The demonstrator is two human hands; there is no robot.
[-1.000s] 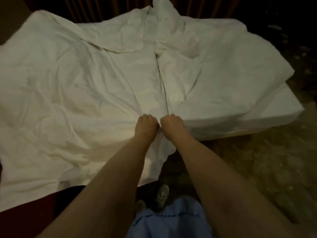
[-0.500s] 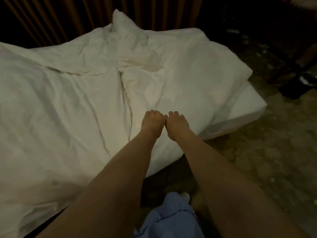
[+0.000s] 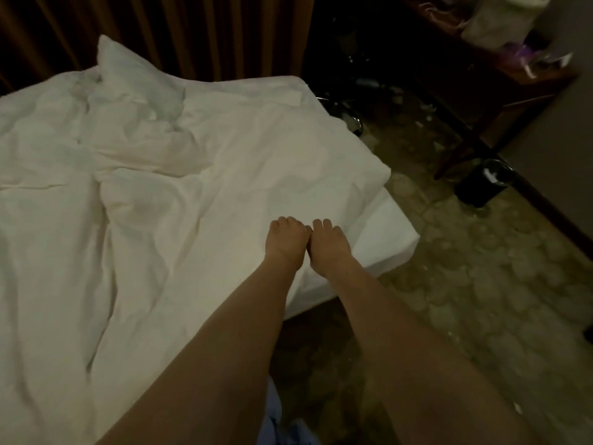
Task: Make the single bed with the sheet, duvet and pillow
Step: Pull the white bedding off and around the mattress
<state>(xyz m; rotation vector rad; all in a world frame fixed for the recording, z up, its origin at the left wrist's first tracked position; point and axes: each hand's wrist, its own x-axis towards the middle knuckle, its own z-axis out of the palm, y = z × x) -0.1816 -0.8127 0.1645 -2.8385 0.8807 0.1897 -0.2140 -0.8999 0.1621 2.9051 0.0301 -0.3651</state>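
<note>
A rumpled white duvet (image 3: 167, 194) is spread over the bed (image 3: 393, 242), bunched into folds far to the left of the fingers. The left hand (image 3: 286, 240) and right hand (image 3: 328, 245) are laid side by side, touching, on the duvet near the bed's corner; the fingers are curled down into the fabric, gripping it. Well to the right, a black bin (image 3: 481, 183) is seen on the floor; its contents cannot be told.

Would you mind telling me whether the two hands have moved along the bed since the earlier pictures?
Yes. The left hand and right hand, side by side on the duvet, have moved rightward toward the mattress corner.
</note>
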